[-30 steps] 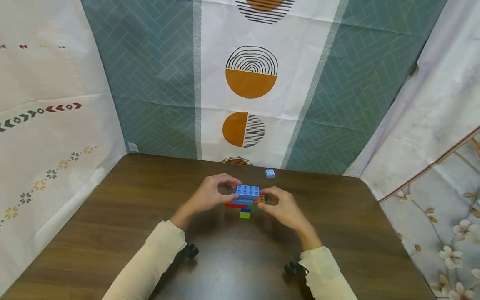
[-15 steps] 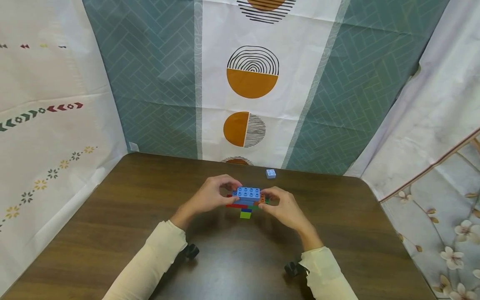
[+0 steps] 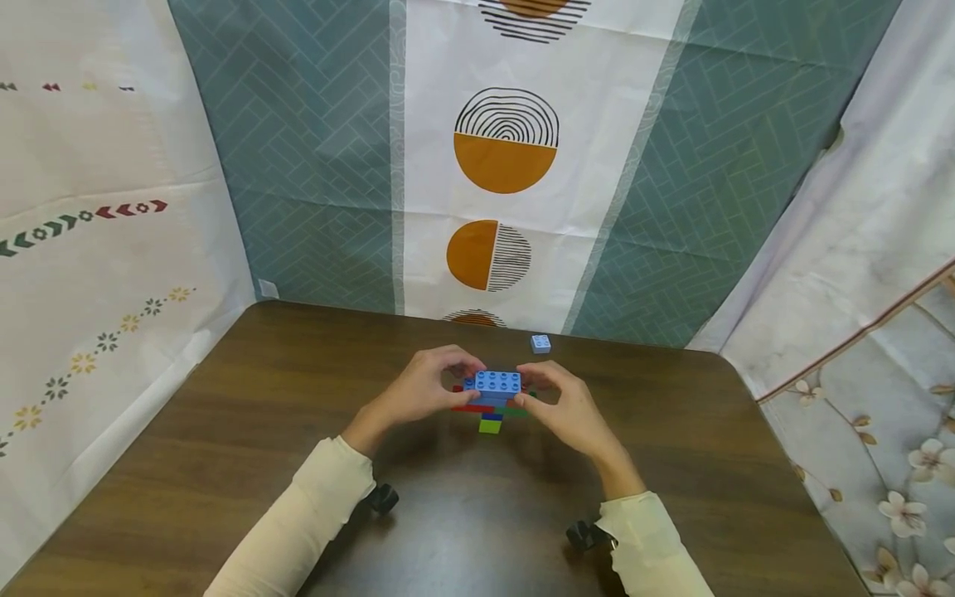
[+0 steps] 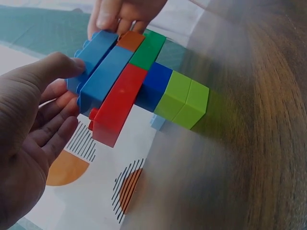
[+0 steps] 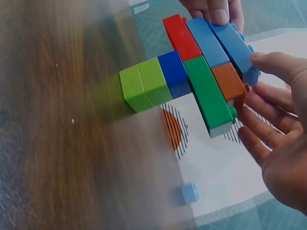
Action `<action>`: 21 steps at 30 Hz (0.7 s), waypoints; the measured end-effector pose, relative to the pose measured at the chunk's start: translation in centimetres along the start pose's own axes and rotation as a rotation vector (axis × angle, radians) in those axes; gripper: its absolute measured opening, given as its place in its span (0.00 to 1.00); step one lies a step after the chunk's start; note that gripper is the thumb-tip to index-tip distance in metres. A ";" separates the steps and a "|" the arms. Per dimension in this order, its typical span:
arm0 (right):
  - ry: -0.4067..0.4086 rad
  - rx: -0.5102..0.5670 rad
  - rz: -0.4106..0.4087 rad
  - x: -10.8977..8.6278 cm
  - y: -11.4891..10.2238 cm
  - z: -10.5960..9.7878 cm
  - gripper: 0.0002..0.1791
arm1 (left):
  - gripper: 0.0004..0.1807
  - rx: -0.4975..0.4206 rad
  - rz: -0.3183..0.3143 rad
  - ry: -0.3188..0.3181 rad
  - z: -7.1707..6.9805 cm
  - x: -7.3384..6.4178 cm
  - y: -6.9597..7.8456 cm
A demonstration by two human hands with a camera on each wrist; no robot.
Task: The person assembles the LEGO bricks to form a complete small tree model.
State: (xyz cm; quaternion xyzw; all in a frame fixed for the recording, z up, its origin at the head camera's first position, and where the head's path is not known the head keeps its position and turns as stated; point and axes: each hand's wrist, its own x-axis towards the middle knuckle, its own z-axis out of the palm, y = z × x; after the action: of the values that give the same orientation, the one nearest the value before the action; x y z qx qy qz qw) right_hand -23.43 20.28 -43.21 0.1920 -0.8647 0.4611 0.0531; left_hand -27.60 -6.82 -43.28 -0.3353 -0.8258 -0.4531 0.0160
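Note:
Both hands are at a long light blue toy building brick point(image 3: 497, 381) on top of a built stack. My left hand point(image 3: 418, 385) pinches its left end between thumb and fingers; my right hand point(image 3: 563, 406) pinches the right end. Beneath it, in the left wrist view, lie a second long blue brick point(image 4: 108, 72) and an orange brick point(image 4: 130, 41). A red brick point(image 4: 120, 103) and a green brick point(image 4: 147, 50) form the layer below. A dark blue brick point(image 5: 172, 69) and two lime green bricks point(image 5: 144, 84) make the narrow column at the bottom.
A small light blue brick point(image 3: 540, 344) lies near the back edge of the brown wooden table point(image 3: 298, 373), behind the stack. Patterned cloth point(image 3: 328, 166) hangs behind the table and along both sides.
The top blue brick has come down slightly, closer over the layer beneath. My right fingertips have moved in to its right end, covering more of the orange brick.

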 end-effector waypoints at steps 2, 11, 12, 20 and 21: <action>0.008 0.001 -0.016 0.0 -0.1 0.1 0.22 | 0.20 -0.001 -0.003 -0.002 0.0 0.0 0.1; 0.021 0.013 -0.025 0.2 0.2 0.4 0.19 | 0.19 0.000 0.010 -0.008 -0.1 0.1 -0.1; 0.021 0.013 -0.025 0.2 0.2 0.4 0.18 | 0.19 -0.004 0.011 -0.010 -0.2 0.1 -0.1; 0.029 0.006 -0.019 0.3 0.1 0.4 0.17 | 0.19 -0.022 0.002 -0.039 -0.3 0.0 -0.2; 0.029 0.007 -0.020 0.3 0.1 0.4 0.17 | 0.19 -0.025 -0.002 -0.040 -0.3 0.0 -0.2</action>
State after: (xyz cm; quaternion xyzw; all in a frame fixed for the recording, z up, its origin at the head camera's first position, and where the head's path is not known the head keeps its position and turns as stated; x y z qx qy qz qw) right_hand -23.70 19.89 -43.44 0.1941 -0.8602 0.4664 0.0695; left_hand -27.82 -7.12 -43.21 -0.3439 -0.8205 -0.4566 -0.0052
